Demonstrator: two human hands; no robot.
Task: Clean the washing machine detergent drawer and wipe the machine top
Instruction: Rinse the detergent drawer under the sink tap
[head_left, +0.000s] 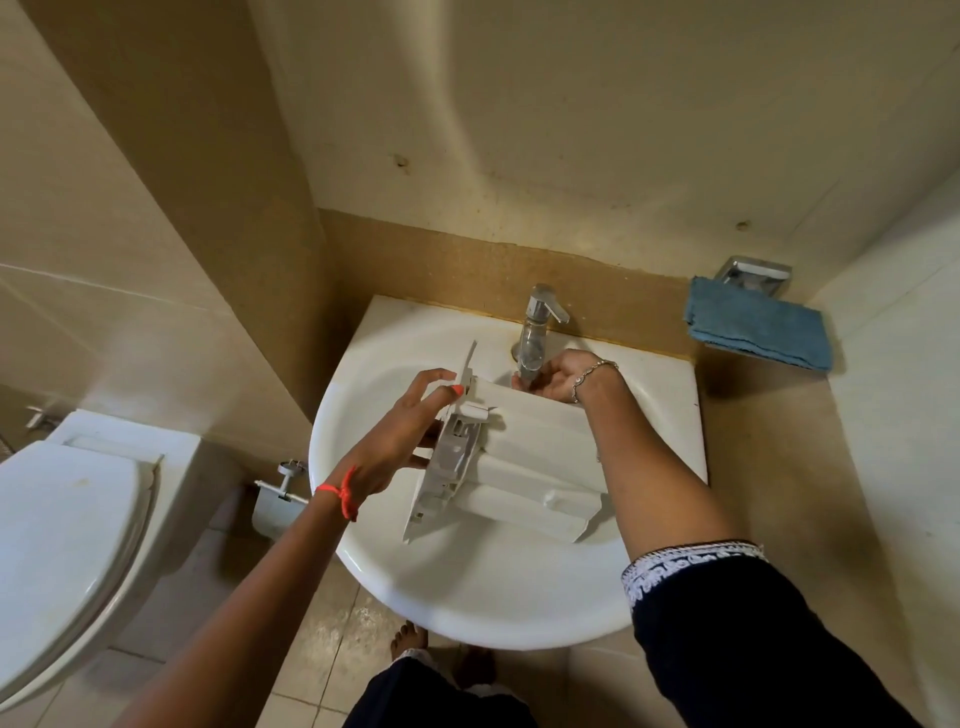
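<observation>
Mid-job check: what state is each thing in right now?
White plastic detergent drawer: held over white ceramic basin.
Chrome tap: flow unclear.
Left hand: grips drawer's front panel.
Right hand: curled under tap spout, grip unclear.
Blue cloth: folded on chrome wall holder.
White toilet lid: down.

A white basin (467, 613) is seen fixed against beige walls (571, 130), a chrome tap (540, 312) set at its twelve o'clock. At nine o'clock a white toilet (67, 545) is caught, lid down; beige floor tiles (322, 649) are glimpsed at six.
</observation>
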